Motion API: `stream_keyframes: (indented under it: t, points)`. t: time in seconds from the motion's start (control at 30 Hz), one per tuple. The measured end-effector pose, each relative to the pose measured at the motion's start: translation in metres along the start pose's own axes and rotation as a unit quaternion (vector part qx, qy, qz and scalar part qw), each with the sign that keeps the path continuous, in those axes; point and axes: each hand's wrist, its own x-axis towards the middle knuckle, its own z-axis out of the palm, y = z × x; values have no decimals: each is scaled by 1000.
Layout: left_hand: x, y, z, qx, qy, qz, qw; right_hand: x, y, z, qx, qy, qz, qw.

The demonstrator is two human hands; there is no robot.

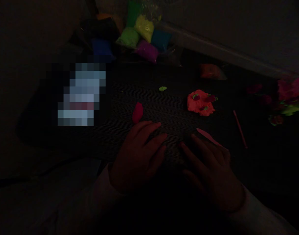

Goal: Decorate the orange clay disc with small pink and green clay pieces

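Red clay lump (138, 112), left of frame centre; long axis near upright, top leaning slightly right. It lies just above my left hand (142, 153), the nearer of my 2; contact unclear. Left fingers loosely spread, no hold seen. My right hand (211, 171), lower right, likewise spread, nothing visibly gripped; pink knife (208, 135) just above its fingers. Farther out: orange clay (201, 107), right of centre; coloured bags (147, 51), upper centre.
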Motion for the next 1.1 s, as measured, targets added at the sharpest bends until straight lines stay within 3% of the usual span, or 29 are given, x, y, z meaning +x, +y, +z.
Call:
stream_keyframes:
  t: [0.4, 0.83, 1.1]
  points:
    - [0, 1, -2, -4, -8, -3, 1000, 47, 3, 5, 12, 11, -3, 1000]
    - [0, 1, -1, 3, -4, -5, 1000, -4, 0, 0, 38, 13, 15, 999]
    - [1, 2, 0, 15, -8, 1, 1000, 3, -1, 1, 48, 31, 22, 998]
